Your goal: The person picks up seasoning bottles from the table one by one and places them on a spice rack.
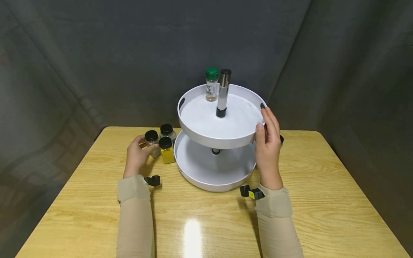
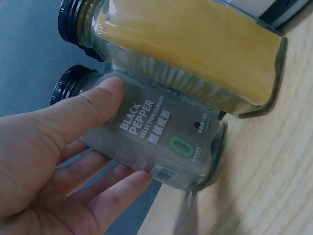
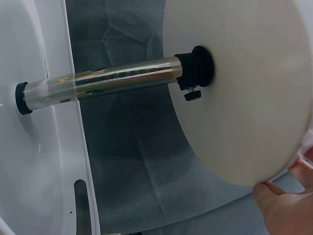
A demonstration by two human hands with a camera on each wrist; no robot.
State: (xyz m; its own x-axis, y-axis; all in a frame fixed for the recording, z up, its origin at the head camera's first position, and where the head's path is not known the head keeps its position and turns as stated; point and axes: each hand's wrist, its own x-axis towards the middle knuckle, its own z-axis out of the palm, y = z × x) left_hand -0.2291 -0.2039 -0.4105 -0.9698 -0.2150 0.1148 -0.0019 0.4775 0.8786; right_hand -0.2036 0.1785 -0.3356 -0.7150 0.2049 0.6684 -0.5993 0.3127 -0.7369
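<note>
My left hand (image 1: 137, 154) holds a square glass black pepper jar (image 2: 151, 132) with a black lid, thumb across its front and fingers along its side. The jar stands on the table, tilt not clear. Close by it stand a jar of yellow powder (image 1: 167, 156) and another black-lidded jar (image 1: 166, 129), partly hidden. My right hand (image 1: 269, 150) touches the right rim of the white upper tray (image 1: 206, 125) on a two-tier stand, its fingers fairly straight near a handle slot. A green-capped spice bottle (image 1: 211, 86) stands on that tray.
The lower tray (image 1: 196, 165) sits on the wooden table (image 1: 322, 200), joined to the upper one by a metal post (image 3: 127, 78). A black cap (image 1: 282, 139) shows behind my right hand. Grey cloth (image 1: 129, 53) hangs behind the table.
</note>
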